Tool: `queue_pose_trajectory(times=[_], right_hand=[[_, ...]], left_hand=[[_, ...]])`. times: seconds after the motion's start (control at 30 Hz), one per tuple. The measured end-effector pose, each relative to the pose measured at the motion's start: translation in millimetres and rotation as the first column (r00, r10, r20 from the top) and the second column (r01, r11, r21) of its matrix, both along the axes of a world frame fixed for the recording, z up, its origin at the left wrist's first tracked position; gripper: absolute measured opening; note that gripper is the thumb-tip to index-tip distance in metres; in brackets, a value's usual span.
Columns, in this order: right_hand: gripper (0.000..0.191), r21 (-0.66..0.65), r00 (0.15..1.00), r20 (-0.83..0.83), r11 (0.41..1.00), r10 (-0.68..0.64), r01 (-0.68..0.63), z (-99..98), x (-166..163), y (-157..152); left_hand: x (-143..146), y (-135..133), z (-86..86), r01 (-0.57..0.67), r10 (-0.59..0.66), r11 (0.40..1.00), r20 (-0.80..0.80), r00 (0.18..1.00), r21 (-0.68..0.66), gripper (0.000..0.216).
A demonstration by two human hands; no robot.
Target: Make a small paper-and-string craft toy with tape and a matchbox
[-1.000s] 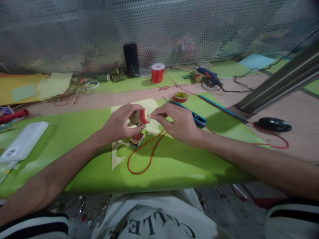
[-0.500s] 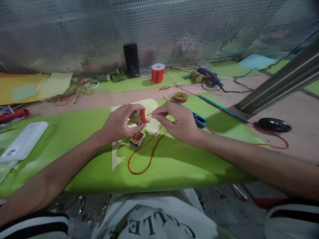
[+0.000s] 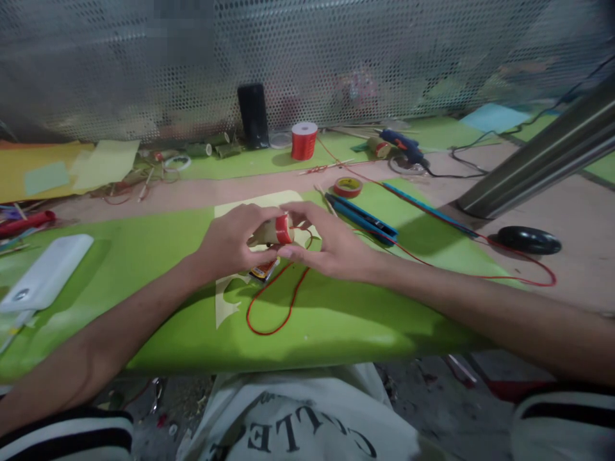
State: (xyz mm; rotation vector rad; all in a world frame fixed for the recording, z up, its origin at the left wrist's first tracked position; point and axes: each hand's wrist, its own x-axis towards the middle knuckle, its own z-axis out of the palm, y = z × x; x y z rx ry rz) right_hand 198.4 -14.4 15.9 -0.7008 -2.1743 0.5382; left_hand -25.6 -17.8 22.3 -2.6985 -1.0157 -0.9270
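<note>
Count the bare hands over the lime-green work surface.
2. The left hand is curled around a tan cylinder with a shiny red band; the right hand is at its banded end. Some fingers are hidden; no other hand shows there.

Ref. white cloth (image 3: 307, 397), btm ctr: lg. blk caps, inverted, "LLE" legible, prob. C at rt. end; adj. chars distorted by folds. Sm. line above: illegible. Red tape roll (image 3: 348, 193), inner core: print too sm. to read. White device (image 3: 57, 266): rnd mark, unreadable. Sm. box (image 3: 262, 271): label partly hidden, illegible.
</note>
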Motion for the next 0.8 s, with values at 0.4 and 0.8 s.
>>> queue_pose_trajectory(times=[0.4, 0.8], right_hand=[[0.015, -0.57, 0.93, -0.331, 0.82, -0.162, -0.06, 8.9, 0, 16], [0.005, -0.652, 0.881, -0.353, 0.758, -0.316, 0.01, 11.5, 0, 26]], left_hand=[[-18, 9, 30.5, -0.146, 0.083, 0.861, -0.149, 0.985, -0.487, 0.114], [-40, 22, 47.6, -0.164, 0.046, 0.734, -0.193, 0.98, -0.659, 0.032]])
